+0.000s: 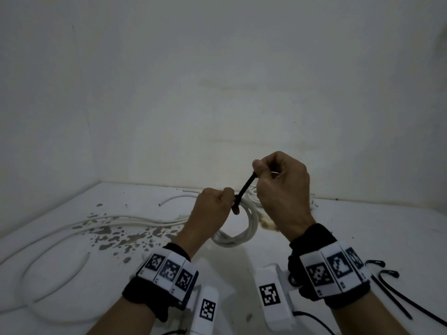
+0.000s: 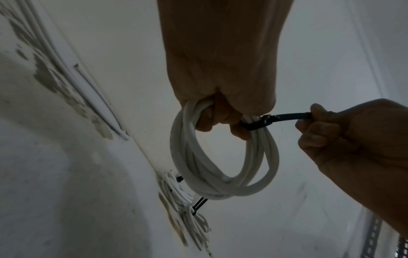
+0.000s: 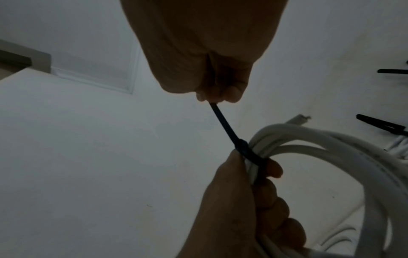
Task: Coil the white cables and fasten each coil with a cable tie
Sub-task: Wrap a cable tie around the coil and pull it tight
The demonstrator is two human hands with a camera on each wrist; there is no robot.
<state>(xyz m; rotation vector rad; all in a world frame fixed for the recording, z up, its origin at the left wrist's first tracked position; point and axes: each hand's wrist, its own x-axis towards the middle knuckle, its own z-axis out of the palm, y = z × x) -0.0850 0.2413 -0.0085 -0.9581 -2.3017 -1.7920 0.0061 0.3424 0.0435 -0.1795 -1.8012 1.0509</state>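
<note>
The free end of the thin black plastic cable tie vanishes inside the right hand's grip. The left hand covers part of the coiled white round cable. Spare black cable ties run off the head view's right edge.

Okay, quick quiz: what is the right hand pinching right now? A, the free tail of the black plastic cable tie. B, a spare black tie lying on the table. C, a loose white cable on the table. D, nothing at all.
A: the right hand pinches the tail of the black plastic cable tie, which wraps the coiled white cable that the left hand grips.
</note>
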